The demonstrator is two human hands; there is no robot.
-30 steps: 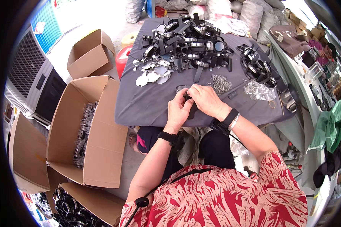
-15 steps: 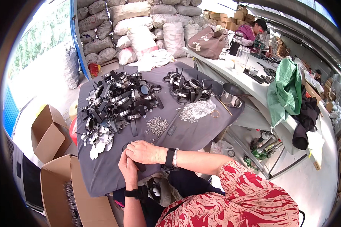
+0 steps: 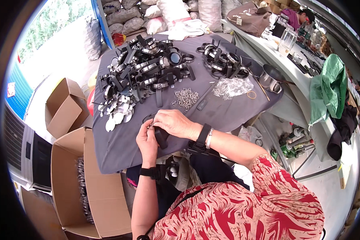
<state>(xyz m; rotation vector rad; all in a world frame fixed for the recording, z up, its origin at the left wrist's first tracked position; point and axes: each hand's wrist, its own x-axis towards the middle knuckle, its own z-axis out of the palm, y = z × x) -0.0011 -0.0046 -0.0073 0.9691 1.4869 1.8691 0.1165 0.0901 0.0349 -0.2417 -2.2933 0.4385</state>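
Over the near edge of the grey cloth-covered table [image 3: 212, 118], both my hands are closed on one black ring piece with a flat handle [image 3: 161, 138]. My left hand [image 3: 147, 144] grips it from below. The fingers of my right hand [image 3: 174, 123] pinch at its ring end, which is mostly hidden by them; anything small there cannot be made out. Just beyond lies a heap of small metal clips [image 3: 185, 99]. Farther left is a large pile of black and silver ring pieces [image 3: 148, 70] with similar handles, with several silvery discs [image 3: 118, 112] in front.
A smaller cluster of ring pieces [image 3: 224, 62], a clear plastic bag [image 3: 234, 88] of small metal parts, a dark flat bar [image 3: 206, 100] and a metal pot [image 3: 271, 78] occupy the right side. Open cardboard boxes [image 3: 108, 200] stand at left. A co-worker [image 3: 296, 20] sits beyond.
The view has swung down and left, so the table appears higher and farther right. My hands stay together on the piece; its black handle now shows more below my right hand.
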